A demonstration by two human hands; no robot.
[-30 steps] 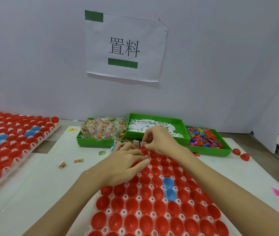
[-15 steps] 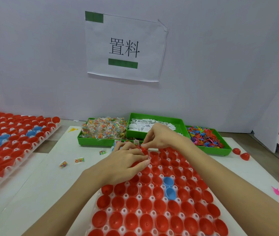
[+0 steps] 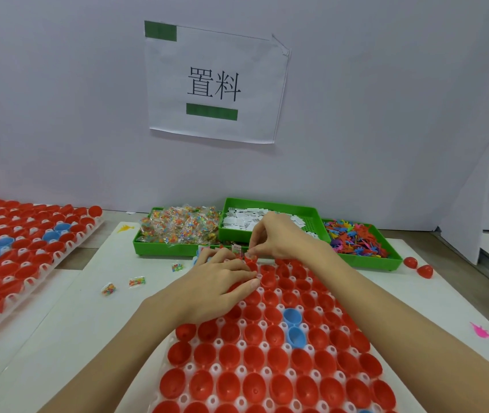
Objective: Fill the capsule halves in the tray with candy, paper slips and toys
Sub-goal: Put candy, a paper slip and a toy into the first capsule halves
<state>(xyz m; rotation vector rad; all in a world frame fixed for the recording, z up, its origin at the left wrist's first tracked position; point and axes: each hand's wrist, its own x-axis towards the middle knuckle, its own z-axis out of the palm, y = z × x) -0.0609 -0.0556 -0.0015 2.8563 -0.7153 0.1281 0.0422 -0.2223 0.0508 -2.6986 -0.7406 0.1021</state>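
Head view of a filling bench, items listed from largest to smallest. The white wall point(image 3: 58, 99) fills the upper half and carries a paper sign point(image 3: 216, 81) with two printed characters and two green strips, at 12 o'clock. The white table point(image 3: 67, 338) spans the lower half. The tray point(image 3: 262, 374), clear plastic, runs from the centre to 6 o'clock and seats rows of red capsule halves point(image 3: 228, 357), open side up, with two blue halves point(image 3: 293, 326) among them; those near the bottom edge hold nothing. A second tray point(image 3: 13, 263) of red and blue halves lies at 9 o'clock. Three green bins sit side by side beyond the tray's far edge: the candy bin point(image 3: 159, 248) at 11 o'clock, heaped with candy packets point(image 3: 182, 226); the slip bin point(image 3: 270, 205) at 12 o'clock, holding paper slips point(image 3: 244, 219); the toy bin point(image 3: 365, 260) at 1 o'clock, holding coloured toys point(image 3: 353, 236).

The left hand point(image 3: 216, 284) lies palm down on the tray's far rows, fingers close together and lightly bent; whether it holds anything cannot be told. The right hand point(image 3: 279, 236) hovers at the tray's far edge, thumb and forefinger pinched together; what they hold is too small to make out.

Two loose red halves point(image 3: 419, 266) rest at 3 o'clock. Three stray packets point(image 3: 137, 281) lie at 9 o'clock, just beside the tray. A pink toy point(image 3: 483, 333) lies at 4 o'clock, a yellow toy point(image 3: 125, 227) at 10 o'clock.
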